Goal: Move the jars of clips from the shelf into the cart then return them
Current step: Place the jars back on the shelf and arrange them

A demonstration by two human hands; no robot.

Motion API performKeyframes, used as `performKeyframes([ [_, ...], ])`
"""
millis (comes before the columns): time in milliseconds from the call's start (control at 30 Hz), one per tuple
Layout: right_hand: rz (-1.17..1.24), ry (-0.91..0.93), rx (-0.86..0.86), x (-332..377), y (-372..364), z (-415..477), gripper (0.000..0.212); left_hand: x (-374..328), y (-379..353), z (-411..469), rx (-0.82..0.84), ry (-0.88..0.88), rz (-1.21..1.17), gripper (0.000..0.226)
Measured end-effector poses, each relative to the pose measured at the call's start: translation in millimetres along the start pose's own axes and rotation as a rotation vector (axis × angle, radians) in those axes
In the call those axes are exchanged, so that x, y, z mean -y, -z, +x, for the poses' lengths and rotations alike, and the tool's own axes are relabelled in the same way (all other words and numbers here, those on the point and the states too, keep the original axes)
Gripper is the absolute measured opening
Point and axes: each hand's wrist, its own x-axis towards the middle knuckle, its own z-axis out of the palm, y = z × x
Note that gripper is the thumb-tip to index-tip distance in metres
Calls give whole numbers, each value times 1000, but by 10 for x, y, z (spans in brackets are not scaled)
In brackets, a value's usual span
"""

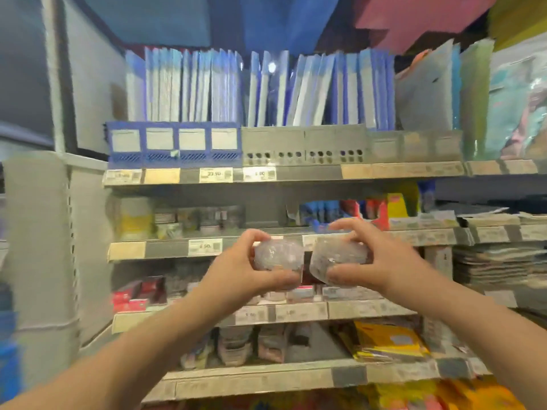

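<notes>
Plainly, the coming move turns on the middle shelf's price rail (165, 250), the strip carrying the 6.90 tag. Just in front of that rail, the left hand (242, 263) curls round a clear jar of clips (278, 255), fingers over the top and thumb beneath. Right beside it, touching or nearly so, the second clear jar (337, 258) sits in the right hand (379, 258), gripped the same way. The jars hang side by side, level with the rail. The second looks wider than tall, long axis along the rail, though blur leaves doubt. Beyond the rail, a grey back panel (263, 217) shows between stocked goods, about equally near both hands. No cart is in view, so a move there would probably pull away from the rail.
</notes>
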Motion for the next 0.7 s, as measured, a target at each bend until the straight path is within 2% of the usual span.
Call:
performKeyframes([
  [100,-25,58,47,-176,-207,600,53,270,182,332,-75,46,-5,71],
  [167,-15,95,78,-307,-296,988,52,408,266,588,-134,58,18,74],
  [333,-61,152,184,-610,-445,1967,51,701,443,1255,-279,61,143,48],
  [533,-223,121,256,-845,-762,3001,62,1073,609,1774,-368,112,213,47],
  [633,-326,56,357,-892,-973,3444,54,1214,700,1973,-367,117,229,44],
  [700,-384,65,406,-922,-1103,3702,56,1270,776,2092,-365,109,222,42],
])
